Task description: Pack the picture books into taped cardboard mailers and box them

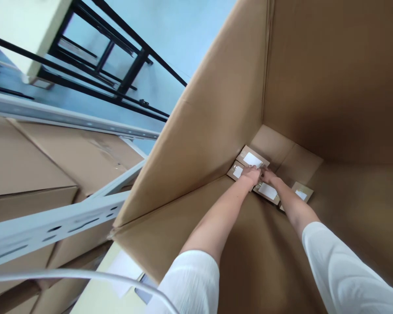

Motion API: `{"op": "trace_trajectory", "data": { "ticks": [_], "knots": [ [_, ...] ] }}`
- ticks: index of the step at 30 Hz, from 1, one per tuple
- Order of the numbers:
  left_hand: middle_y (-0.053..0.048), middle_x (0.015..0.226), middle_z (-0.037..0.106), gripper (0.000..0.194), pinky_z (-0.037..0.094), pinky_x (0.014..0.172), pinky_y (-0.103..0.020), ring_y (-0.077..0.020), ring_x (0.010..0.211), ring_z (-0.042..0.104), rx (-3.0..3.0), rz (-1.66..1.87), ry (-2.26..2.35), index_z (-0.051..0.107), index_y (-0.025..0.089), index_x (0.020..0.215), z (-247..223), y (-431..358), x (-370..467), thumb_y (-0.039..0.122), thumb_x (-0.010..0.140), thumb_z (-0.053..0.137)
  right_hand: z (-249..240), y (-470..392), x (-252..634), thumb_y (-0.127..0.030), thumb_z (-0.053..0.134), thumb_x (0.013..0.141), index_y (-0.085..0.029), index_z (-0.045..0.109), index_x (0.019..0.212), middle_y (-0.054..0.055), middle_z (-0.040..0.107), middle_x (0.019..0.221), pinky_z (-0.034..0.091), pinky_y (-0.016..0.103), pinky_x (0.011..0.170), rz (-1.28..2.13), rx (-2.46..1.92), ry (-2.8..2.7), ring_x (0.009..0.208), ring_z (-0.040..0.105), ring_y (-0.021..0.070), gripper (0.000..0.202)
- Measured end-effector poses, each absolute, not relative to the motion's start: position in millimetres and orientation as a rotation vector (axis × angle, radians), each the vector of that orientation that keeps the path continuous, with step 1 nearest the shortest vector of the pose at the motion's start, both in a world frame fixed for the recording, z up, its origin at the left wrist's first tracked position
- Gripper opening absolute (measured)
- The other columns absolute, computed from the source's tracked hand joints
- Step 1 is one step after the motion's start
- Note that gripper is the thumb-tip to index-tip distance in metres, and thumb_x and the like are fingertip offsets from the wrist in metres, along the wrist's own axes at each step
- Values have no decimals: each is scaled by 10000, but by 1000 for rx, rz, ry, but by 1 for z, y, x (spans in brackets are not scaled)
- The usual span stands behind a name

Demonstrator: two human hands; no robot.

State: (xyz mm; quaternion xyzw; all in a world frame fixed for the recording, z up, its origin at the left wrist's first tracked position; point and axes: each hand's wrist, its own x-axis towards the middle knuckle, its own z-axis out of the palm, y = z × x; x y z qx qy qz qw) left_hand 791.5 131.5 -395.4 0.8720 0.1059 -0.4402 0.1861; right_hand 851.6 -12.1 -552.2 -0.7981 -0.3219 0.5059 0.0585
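Left grip (252,173), right grip (266,175) — at small boxes (265,194) | carton floor (290,153) — stretches beyond

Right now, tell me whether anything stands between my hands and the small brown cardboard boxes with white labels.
Nothing visible does: the left hand and right hand are both down at the small boxes, inside the tall brown cardboard carton.

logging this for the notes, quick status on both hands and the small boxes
Left hand and right hand close together at small labelled boxes, deep inside big carton. Finger grip unclear. High carton walls around the hands.
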Motion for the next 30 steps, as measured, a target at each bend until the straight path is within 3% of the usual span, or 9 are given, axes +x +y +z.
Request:
{"op": "trace_trajectory", "data": {
  "ticks": [8, 16, 22, 30],
  "knots": [
    [-191, 1531, 589, 539, 449, 1190, -523, -357, 1436, 546, 2507, -1112, 312, 590, 227, 1484, -316, 118, 810, 210, 947, 638, -447, -40, 876, -419, 594, 1026, -152, 484, 1640, 180, 324, 1771, 387, 390, 1251, 1510, -2460, -965, 1532, 477, 329, 679],
    [-189, 1545, 573, 508, 441, 1197, -514, -338, 1427, 562, 2553, -944, 307, 568, 209, 1483, -188, 98, 810, 174, 979, 517, -307, -70, 911, -427, 531, 1076, -128, 495, 1624, 201, 343, 1750, 352, 402, 1284, 1292, -2570, -858, 1594, 394, 295, 625],
    [-187, 1561, 556, 525, 455, 1196, -495, -328, 1446, 557, 2561, -840, 359, 513, 216, 1542, -89, 88, 784, 234, 1017, 488, -193, -96, 903, -355, 548, 1066, -134, 624, 1500, 179, 544, 1586, 371, 356, 1279, 991, -2459, -880, 1493, 527, 251, 493],
    [-181, 1582, 550, 535, 474, 1175, -487, -344, 1443, 564, 2572, -666, 375, 501, 209, 1565, -10, 62, 736, 277, 1034, 490, -96, -115, 868, -333, 608, 1015, -194, 718, 1354, 162, 642, 1430, 555, 435, 1121, 789, -2180, -887, 1153, 725, 251, 382]
  ]
}}
